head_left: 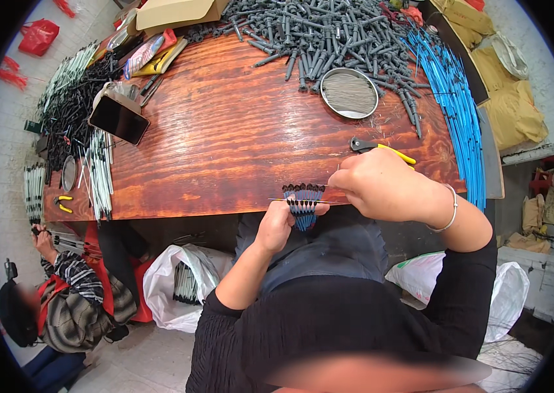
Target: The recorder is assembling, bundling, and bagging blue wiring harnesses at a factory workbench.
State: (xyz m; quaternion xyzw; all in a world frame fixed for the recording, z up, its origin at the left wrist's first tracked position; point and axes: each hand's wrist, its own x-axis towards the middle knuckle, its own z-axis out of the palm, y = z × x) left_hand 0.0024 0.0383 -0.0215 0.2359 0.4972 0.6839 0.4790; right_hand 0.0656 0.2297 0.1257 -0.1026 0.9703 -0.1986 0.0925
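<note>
Gripping a fanned bunch of blue plastic pieces [303, 203] at the near edge of the wooden table [224, 137], the left hand [277, 223] was closed around their lower ends, black tips pointing up. Right beside it, the right hand [381, 187] was curled over, fingers pinched on a thin wire [290, 200] that crossed the bunch; a bangle [450, 209] sat on that wrist. Yellow-handled pliers [381, 149] lay just beyond the knuckles. Farther back sat a round metal dish [349, 93], a heap of grey parts [329, 33] and a sheaf of blue rods [453, 98]. A phone [118, 119] rested at the left.
</note>
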